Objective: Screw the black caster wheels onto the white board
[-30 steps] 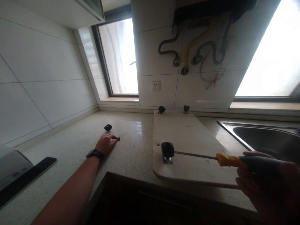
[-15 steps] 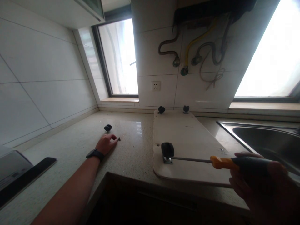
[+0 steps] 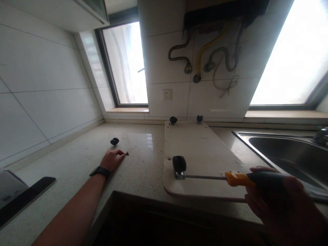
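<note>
On the left of the counter, my left hand (image 3: pixel 112 159) has thumb and forefinger pinched at a few small screws (image 3: pixel 127 153), which are too tiny to tell apart clearly. My right hand (image 3: pixel 276 201) is wrapped round the handle of a screwdriver (image 3: pixel 241 179), orange and dark grey. Its shaft points left, and the tip is by the metal plate of a black caster wheel (image 3: pixel 179 164) at the near left corner of a pale board (image 3: pixel 200 150). Two more casters, one on the left (image 3: pixel 173 120) and one on the right (image 3: pixel 199 118), stand at the board's far end. A loose caster (image 3: pixel 114 141) lies beyond my left hand.
A steel sink (image 3: pixel 282 150) is set into the counter at right. A dark flat object (image 3: pixel 28 198) and a pale box (image 3: pixel 11 184) lie at far left. The counter's front edge (image 3: pixel 138 194) borders a dark recess. Pipes and a wall socket (image 3: pixel 167 94) are behind.
The view has shifted slightly, so everything appears a little further left. My left fingertips stay at the screws, and the screwdriver remains beside the near caster.
</note>
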Tool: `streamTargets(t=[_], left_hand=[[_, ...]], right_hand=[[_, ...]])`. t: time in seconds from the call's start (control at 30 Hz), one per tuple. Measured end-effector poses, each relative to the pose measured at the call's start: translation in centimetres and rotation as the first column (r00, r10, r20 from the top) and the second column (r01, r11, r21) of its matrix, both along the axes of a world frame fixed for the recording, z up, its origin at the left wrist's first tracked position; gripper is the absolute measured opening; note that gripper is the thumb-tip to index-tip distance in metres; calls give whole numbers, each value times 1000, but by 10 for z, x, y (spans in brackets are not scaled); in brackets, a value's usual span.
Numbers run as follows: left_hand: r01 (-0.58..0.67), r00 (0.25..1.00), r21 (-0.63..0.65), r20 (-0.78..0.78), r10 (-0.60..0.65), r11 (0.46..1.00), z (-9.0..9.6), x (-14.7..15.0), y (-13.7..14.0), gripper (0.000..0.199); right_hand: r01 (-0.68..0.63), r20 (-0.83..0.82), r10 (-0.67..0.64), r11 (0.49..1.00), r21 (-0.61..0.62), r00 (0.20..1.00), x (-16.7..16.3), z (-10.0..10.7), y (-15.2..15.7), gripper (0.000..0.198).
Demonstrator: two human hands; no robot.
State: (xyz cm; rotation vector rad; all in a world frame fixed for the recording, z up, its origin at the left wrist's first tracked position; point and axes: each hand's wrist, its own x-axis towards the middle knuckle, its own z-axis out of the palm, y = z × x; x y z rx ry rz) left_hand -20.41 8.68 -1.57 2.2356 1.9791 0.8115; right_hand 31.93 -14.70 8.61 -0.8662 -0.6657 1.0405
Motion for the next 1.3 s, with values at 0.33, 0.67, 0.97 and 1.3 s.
streamTargets(t=[0.33, 0.67, 0.97, 1.3], left_hand=[[-52, 976, 51, 216, 40, 997, 0, 1, 2, 28], [223, 784, 115, 568, -248, 968, 85, 84, -41, 45], [719, 462, 128, 647, -607, 684, 144, 178, -148, 44], [783, 426, 59, 675, -602, 619, 134, 197, -163, 48]], right_hand=[[0, -21, -1, 1000, -21, 1000, 6, -5, -1, 36], [14, -74, -19, 998, -64, 997, -13, 1, -12, 37], [-7, -123, -1, 998, -59, 992, -27, 10, -15, 42], [-56, -133, 51, 998, -36, 990, -42, 15, -23, 45]])
